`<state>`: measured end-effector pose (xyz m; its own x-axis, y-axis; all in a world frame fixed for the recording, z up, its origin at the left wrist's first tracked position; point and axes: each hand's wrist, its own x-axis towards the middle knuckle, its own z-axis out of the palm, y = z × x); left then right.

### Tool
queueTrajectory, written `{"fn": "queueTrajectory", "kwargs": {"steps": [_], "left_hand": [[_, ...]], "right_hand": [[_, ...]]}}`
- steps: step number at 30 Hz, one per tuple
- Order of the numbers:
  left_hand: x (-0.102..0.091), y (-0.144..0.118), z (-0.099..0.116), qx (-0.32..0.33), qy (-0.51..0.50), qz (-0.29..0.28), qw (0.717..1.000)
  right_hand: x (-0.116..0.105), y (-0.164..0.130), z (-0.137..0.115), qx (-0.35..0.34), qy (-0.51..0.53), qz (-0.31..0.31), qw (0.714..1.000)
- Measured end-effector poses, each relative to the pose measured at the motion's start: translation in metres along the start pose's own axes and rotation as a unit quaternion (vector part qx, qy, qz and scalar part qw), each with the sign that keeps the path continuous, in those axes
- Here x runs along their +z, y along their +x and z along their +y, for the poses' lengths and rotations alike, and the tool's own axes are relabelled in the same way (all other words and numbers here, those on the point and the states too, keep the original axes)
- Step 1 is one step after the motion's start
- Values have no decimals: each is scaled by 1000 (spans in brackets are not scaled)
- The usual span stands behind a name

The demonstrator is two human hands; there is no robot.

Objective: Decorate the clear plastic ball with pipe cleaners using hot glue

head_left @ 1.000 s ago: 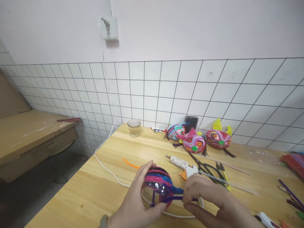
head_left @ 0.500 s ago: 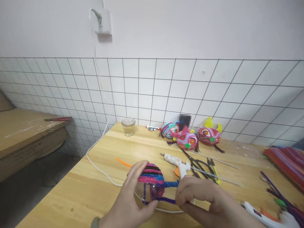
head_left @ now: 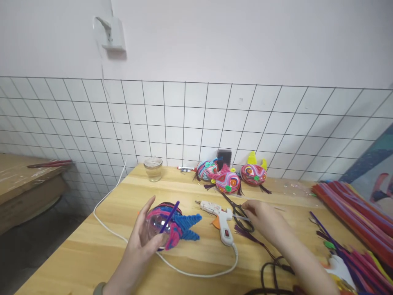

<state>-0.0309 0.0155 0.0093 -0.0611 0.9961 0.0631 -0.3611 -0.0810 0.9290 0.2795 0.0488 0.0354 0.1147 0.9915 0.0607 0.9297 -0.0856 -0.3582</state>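
Note:
My left hand [head_left: 139,246] holds a clear plastic ball wrapped in pink, blue and black pipe cleaners [head_left: 167,225], with a blue fin on its right side and a loose purple pipe cleaner [head_left: 170,216] sticking up from it. My right hand [head_left: 263,218] reaches across the wooden table [head_left: 92,254] and its fingers rest on the black scissors [head_left: 237,211]. Whether the fingers grip the scissors is unclear. A white glue gun [head_left: 218,217] lies between the two hands.
Three finished pipe-cleaner figures [head_left: 229,177] sit by the tiled wall. A glass jar [head_left: 153,168] stands at the back left. Bundles of pipe cleaners [head_left: 353,213] fill the right side. The gun's white cord [head_left: 184,268] loops across the table.
My right hand let go of the purple pipe cleaner and moved right and back to the scissors. My left hand turned the ball so its fin points right. The view swung right.

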Motion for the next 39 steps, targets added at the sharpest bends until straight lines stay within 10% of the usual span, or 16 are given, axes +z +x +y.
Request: {"fn": "queueTrajectory", "kwargs": {"steps": [19,25,39], "left_hand": [[-5,-5,-10,58,-32,-70,995],[-6,-5,-14,92,-1,-79,993],[-11,-1,-10,48,9,-112,993]], "right_hand": [[64,1,-21,74,130,-108,983],[65,-2,-22,116,308,-142,933],[16,-27,-53,-16,594,13,804]]}}
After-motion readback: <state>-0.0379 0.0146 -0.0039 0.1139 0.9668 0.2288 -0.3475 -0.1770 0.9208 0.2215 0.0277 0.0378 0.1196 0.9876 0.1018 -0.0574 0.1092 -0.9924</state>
